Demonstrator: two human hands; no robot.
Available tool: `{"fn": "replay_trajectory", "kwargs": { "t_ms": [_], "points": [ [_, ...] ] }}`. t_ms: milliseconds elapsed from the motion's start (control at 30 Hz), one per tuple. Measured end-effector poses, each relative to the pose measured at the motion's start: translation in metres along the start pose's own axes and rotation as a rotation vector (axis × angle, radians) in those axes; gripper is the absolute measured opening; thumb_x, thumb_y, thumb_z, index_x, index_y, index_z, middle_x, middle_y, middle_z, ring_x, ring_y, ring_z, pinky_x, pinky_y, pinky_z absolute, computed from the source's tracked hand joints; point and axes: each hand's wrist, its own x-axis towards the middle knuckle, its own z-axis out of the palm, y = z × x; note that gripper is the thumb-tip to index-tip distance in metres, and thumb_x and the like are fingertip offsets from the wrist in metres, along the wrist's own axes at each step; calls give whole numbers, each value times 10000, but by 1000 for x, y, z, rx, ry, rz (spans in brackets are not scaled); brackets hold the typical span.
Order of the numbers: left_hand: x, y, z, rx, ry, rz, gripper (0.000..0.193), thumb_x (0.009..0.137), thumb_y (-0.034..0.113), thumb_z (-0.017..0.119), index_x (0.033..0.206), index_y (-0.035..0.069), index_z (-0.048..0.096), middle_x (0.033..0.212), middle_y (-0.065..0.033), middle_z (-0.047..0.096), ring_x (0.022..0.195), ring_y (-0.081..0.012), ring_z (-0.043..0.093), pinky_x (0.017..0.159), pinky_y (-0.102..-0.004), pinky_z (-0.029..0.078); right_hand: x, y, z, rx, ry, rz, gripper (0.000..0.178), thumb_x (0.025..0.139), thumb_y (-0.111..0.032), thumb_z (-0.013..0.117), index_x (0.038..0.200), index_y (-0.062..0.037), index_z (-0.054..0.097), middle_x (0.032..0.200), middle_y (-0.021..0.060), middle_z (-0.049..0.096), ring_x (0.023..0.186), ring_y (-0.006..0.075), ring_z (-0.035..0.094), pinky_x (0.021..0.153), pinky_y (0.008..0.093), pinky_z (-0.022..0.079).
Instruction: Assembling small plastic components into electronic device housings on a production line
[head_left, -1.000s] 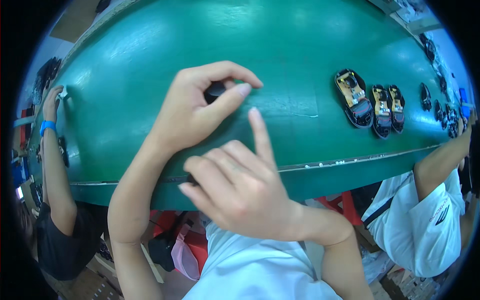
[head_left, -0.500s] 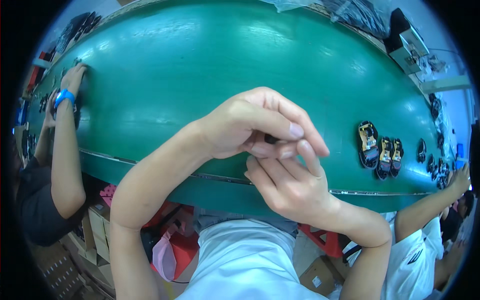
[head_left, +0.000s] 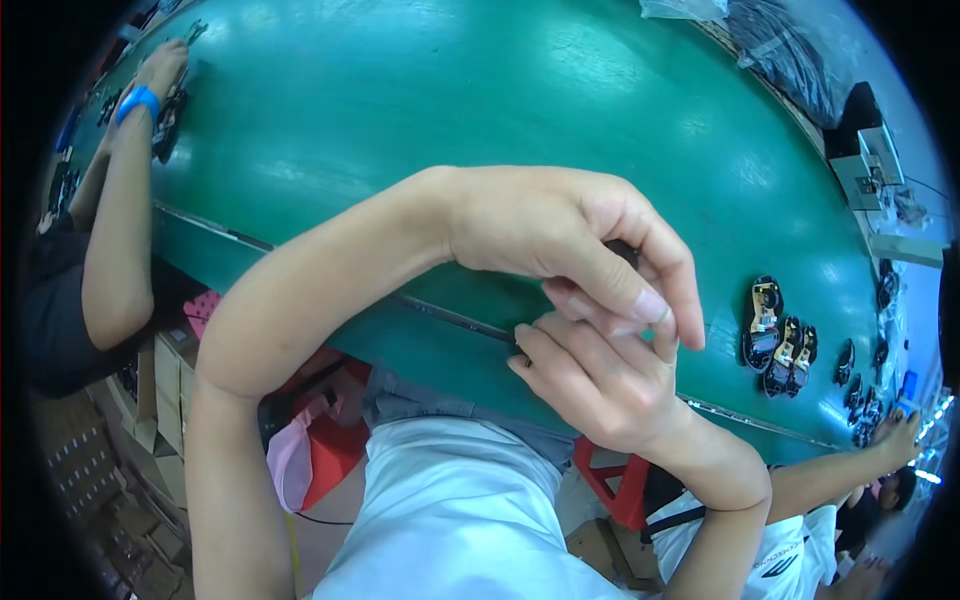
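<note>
Both of my hands meet above the near edge of the green table. My left hand (head_left: 560,225) curls over from the left, its thumb and fingers closed round a small dark piece (head_left: 622,252). Most of that piece is hidden behind the fingers, so its kind does not show. Just below it, my right hand (head_left: 612,385) is closed, its fingers curled and its fingertips against those of the left. A little dark spot shows by its curled fingers; what it holds is hidden.
On the green table (head_left: 400,110), several open black oval housings with yellowish inner parts (head_left: 764,320) lie to the right, with more dark parts beyond. One co-worker's arm with a blue wristband (head_left: 138,104) reaches in at left, another's arm (head_left: 840,475) at right. Plastic-wrapped goods (head_left: 785,55) line the far edge.
My hands have shifted a little right, and the left has rolled over, with its fingertips pointing further down. The whole view has turned slightly. The dark piece stays in the left fingers.
</note>
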Motion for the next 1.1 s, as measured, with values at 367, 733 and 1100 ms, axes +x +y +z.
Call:
{"fn": "replay_trajectory", "kwargs": {
  "t_ms": [367, 733, 1100],
  "points": [
    [0, -20, -5, -86, -34, 19, 318, 963, 285, 710, 1101, -1, 693, 712, 11, 553, 564, -31, 413, 488, -204, 294, -6, -3, 6, 156, 36, 39, 271, 693, -158, 842, 931, -75, 743, 863, 17, 708, 846, 179, 658, 884, 323, 428],
    [-3, -13, -6, -152, 14, -15, 302, 984, 225, 681, 1148, -27, 700, 728, -19, 607, 570, -36, 478, 486, -202, 348, -6, -5, 7, 125, 33, 97, 227, 719, -211, 807, 895, -94, 725, 889, 19, 680, 939, 189, 668, 977, 375, 453],
    [-4, -14, -7, -224, 3, 6, 366, 1000, 200, 632, 1226, -86, 660, 755, -69, 637, 568, -39, 457, 472, -201, 338, -7, -9, 12, 238, 81, 144, 198, 728, -218, 819, 865, -105, 732, 872, 4, 694, 958, 200, 689, 1115, 437, 371]
  ]
}}
